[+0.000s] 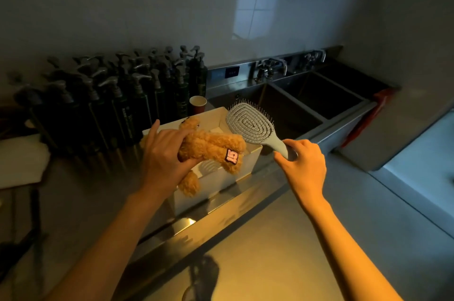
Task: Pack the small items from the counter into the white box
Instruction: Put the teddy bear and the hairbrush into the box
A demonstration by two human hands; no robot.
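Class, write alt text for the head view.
Over a white box on a steel counter, the left hand holds a plush bear and the right hand a grey hairbrush.

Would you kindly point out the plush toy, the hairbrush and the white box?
plush toy (213, 146), head view, on its furry body.
hairbrush (248, 124), head view, on its vented head.
white box (216, 184), head view, on its near wall.

One white box (250, 157) stands at centre, with one plush toy (213, 146) over it and one hairbrush (250, 124) toward two o'clock. One paper cup (197, 103) sits at twelve o'clock; the dark pump bottles (118, 94) at ten o'clock are too many to count. Two hands, two taps.
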